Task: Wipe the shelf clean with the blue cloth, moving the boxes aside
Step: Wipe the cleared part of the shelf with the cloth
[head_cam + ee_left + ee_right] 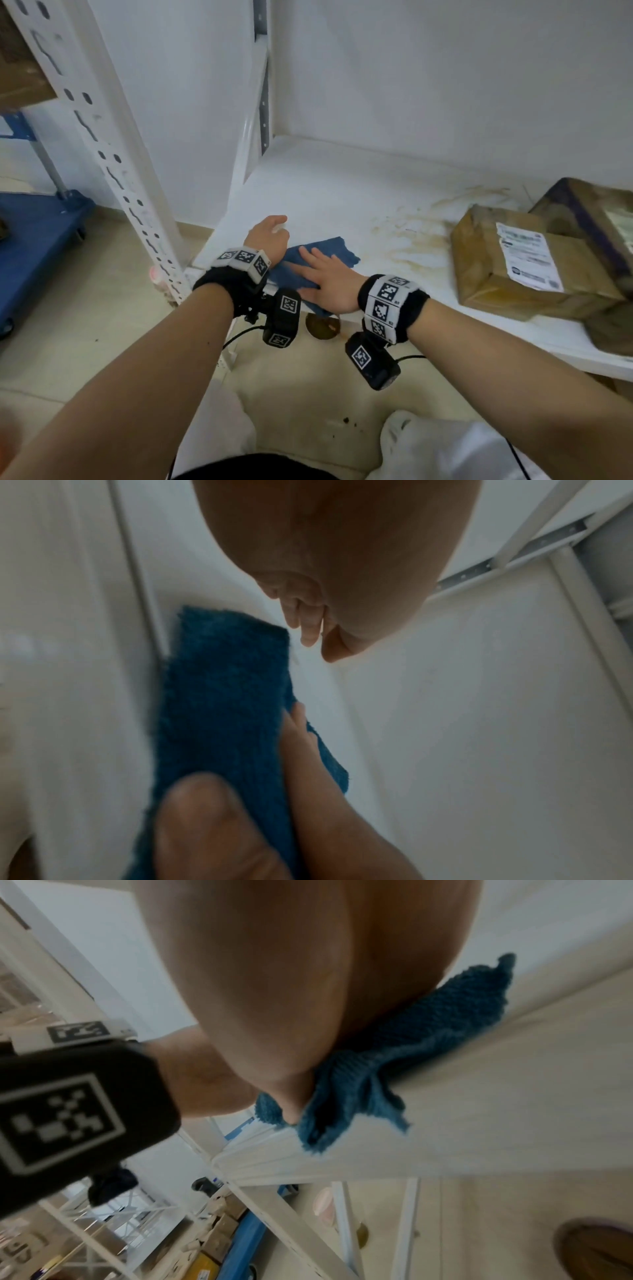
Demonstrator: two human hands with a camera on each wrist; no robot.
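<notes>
The blue cloth (329,251) lies at the front left of the white shelf (342,192). My right hand (318,274) presses flat on it with straight, spread fingers; the cloth (428,1031) bunches under the palm and hangs slightly over the front edge. My left hand (274,228) hovers just left of the cloth (222,696), its fingers (304,626) loosely curled and holding nothing. Two worn cardboard boxes (520,263) (589,205) sit at the shelf's right end. Brown stains (411,236) streak the shelf between cloth and boxes.
A white perforated upright (113,161) stands at the shelf's front left corner. A blue cart (34,240) is on the floor further left. A brown round object (322,329) sits below the shelf's front edge. The wall backs the shelf.
</notes>
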